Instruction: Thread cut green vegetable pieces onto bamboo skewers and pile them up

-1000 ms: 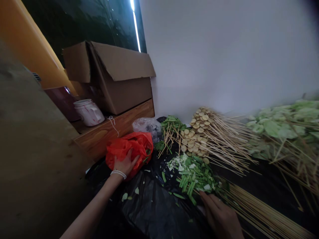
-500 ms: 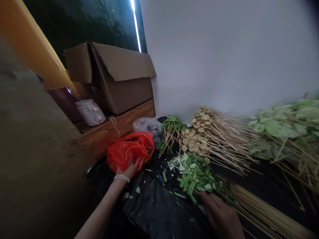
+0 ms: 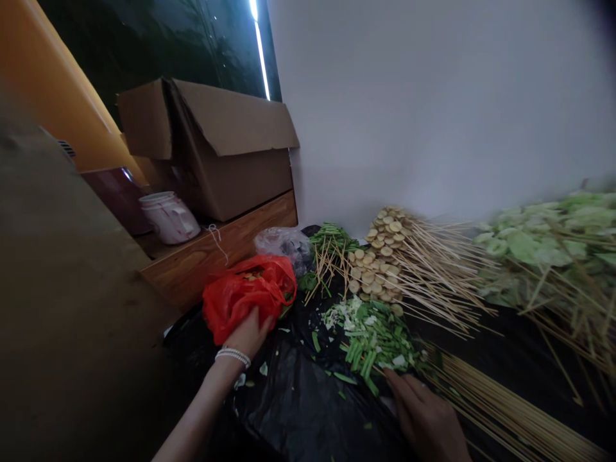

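My left hand (image 3: 248, 333), with a beaded bracelet at the wrist, is at the near side of a crumpled red plastic bag (image 3: 226, 301). Its fingers press together on the bag's rim, the tips partly hidden in the folds; small pale pieces show in the bag's mouth. At lower right, my right hand (image 3: 426, 410) is closed, thumb and fingers pinching what looks like a thin bamboo skewer (image 3: 378, 369) beside a heap of chopped green vegetables (image 3: 380, 340). The palm side of this hand is hidden.
Bamboo skewers (image 3: 510, 398) lie at lower right. Skewered potato slices (image 3: 378, 276), skewered greens (image 3: 334, 237) and skewered cabbage leaves (image 3: 543, 240) line the white wall. A clear plastic bag (image 3: 283, 244), a white jar (image 3: 169, 218) and a cardboard box (image 3: 240, 179) stand behind. Black plastic (image 3: 298, 398) covers the surface.
The red bag's mouth has opened wider, showing the pieces inside. My left hand has shifted slightly at its rim. The right hand stays by the chopped greens.
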`<state>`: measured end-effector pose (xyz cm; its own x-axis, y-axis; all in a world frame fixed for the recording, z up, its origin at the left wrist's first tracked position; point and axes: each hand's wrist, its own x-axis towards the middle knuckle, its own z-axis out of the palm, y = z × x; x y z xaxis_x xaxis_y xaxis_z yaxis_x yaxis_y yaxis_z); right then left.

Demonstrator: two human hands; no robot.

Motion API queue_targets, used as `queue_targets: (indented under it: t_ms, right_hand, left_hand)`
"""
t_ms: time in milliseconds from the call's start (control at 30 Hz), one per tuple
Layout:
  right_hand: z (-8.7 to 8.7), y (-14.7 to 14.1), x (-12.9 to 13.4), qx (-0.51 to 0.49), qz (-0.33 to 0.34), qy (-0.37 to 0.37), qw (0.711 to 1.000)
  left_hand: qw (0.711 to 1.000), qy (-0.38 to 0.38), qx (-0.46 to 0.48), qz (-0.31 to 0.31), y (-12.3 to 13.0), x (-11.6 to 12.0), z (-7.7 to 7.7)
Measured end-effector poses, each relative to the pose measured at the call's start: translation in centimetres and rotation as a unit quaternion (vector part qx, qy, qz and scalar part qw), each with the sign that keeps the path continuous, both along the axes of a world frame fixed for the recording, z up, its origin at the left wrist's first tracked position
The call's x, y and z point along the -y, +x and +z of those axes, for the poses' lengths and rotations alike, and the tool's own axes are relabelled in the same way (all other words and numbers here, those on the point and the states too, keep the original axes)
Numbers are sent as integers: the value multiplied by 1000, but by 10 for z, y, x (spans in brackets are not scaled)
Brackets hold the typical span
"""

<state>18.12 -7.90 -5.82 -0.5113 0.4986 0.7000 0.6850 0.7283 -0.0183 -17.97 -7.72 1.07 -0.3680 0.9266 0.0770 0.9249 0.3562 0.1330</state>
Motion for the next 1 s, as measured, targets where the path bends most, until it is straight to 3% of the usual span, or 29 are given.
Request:
queue_targets:
  t_ms: [100, 233, 533, 600, 700, 733, 867, 1000]
  right_hand:
    - [-1, 0, 0, -1, -1, -2, 1000]
    - [-4, 1, -1, -7, -2, 0, 1000]
    - [-9, 3, -3, -10, 10, 8, 1000]
    - [-9, 3, -2, -11, 12, 8, 1000]
    - [-9, 2, -2, -15, 20, 10, 1000]
    - [-10, 2, -2, -16, 24, 9, 1000]
    - [-10, 1, 0, -27, 19, -13, 999]
    - [-8, -2, 1, -29, -6, -52, 998]
  left_hand:
    - [999, -35, 11, 3, 19, 10, 16]
    - [997, -14, 14, -76, 41, 26, 31]
    - [963, 39, 117, -238, 60, 64, 30]
    - [965, 96, 113, -217, 50, 61, 32]
    - [963, 254, 18, -85, 22, 40, 36]
    - [962, 266, -19, -59, 10, 30, 36]
    - [975, 211, -77, -2, -31, -14, 32]
    - [992, 105, -75, 0, -53, -40, 22]
